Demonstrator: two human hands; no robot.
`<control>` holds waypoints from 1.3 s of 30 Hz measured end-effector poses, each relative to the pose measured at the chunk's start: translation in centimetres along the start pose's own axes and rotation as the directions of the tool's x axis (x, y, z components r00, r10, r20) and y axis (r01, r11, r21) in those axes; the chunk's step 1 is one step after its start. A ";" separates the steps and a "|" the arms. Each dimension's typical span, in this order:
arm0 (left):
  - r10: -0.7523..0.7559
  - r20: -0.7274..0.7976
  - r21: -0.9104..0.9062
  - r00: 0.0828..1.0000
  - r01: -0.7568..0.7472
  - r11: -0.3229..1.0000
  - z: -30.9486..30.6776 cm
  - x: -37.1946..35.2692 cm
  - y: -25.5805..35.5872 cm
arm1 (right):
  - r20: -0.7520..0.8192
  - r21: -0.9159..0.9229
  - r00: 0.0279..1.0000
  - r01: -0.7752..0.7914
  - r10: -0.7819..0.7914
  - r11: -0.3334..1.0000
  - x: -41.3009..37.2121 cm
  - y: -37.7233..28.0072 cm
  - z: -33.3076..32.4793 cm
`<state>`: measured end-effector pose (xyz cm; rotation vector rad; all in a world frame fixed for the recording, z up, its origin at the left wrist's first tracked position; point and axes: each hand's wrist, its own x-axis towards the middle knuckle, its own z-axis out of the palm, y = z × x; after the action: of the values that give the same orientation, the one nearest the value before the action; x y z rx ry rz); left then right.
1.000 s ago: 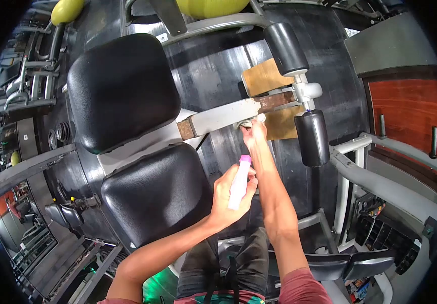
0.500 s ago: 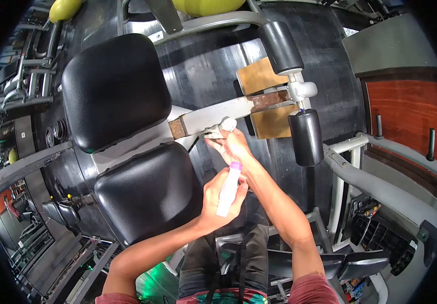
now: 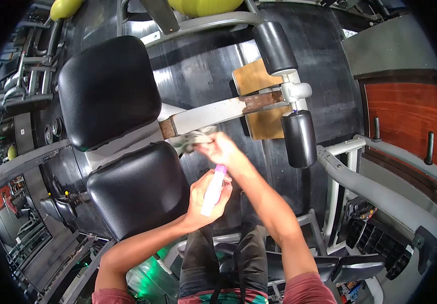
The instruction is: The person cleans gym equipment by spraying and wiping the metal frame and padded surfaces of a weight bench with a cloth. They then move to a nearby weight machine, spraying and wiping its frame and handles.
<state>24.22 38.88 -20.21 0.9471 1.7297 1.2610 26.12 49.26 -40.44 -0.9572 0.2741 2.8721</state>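
My left hand (image 3: 197,201) is wrapped round a white bottle (image 3: 211,196) with a pink cap, held at a tilt over the floor. Beyond it, my right hand (image 3: 221,152) grips a pale patterned cloth (image 3: 196,138), smeared by motion. The cloth overlaps the near side of the white metal beam (image 3: 208,116) of an exercise machine, close to its rusty joint. Two black padded cushions (image 3: 109,93) lie to the left of my hands. At the beam's far right end sit two black foam rollers (image 3: 299,139).
Two wooden boards (image 3: 265,124) lie beneath the beam on the dark floor (image 3: 193,81). Grey machine frame tubing (image 3: 380,187) runs along the right. A yellow ball (image 3: 205,6) is at the top, and more gym machines stand at the left.
My right hand has moved left with the cloth, which now looks more spread out. The left hand and bottle have shifted slightly left and down, and the whole view has moved a little.
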 end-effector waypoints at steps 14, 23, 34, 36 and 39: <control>0.045 -0.009 -0.045 0.999 -0.045 0.998 0.2 0.3 -0.2 | -0.366 -0.368 0.826 0.295 -0.429 0.882 -2.2 -3.5 0.9; 0.086 -0.005 0.034 0.996 -0.086 0.996 0.0 0.4 0.2 | -0.051 -0.173 0.997 0.043 -0.052 0.984 -2.0 1.8 5.3; -0.098 -0.072 -0.070 0.993 0.093 0.993 0.3 0.7 -0.6 | -0.301 -0.174 0.857 0.381 -0.418 0.908 -2.8 -3.5 1.1; -0.033 -0.071 -0.025 0.997 0.031 0.999 0.3 0.5 -1.2 | -0.273 -0.311 0.924 0.178 -0.268 0.934 -2.6 -0.4 3.4; 0.039 -0.078 0.018 0.996 -0.038 0.999 0.4 0.6 -1.2 | -0.281 -0.557 0.955 -0.080 -0.097 0.827 -1.0 2.5 4.1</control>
<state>24.16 39.24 -21.57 0.9567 1.7924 1.3259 24.16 47.64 -36.25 -1.4767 -0.6066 2.8303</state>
